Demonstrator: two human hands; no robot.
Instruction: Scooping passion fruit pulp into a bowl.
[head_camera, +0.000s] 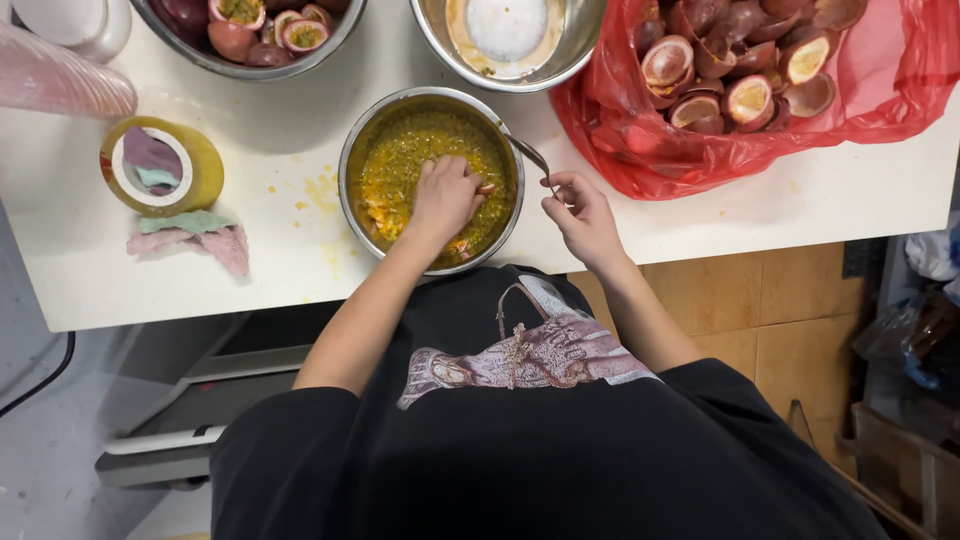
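A steel bowl (362, 135) full of yellow, seedy passion fruit pulp stands at the near edge of the white table (280, 270). My left hand (445, 195) is inside it, curled around a passion fruit half (486, 189) that is mostly hidden by my fingers. My right hand (582, 215) hovers just right of the bowl and pinches the handle of a metal spoon (530, 155). The spoon slants over the bowl's rim toward the fruit, and its tip is hidden.
A red plastic bag (880, 90) of scooped-out fruit shells lies at the far right. A bowl of halved passion fruits (260, 30) and another steel bowl (575, 45) stand at the back. A tape roll (165, 165) and a cloth (190, 235) lie left; pulp splatters dot the table.
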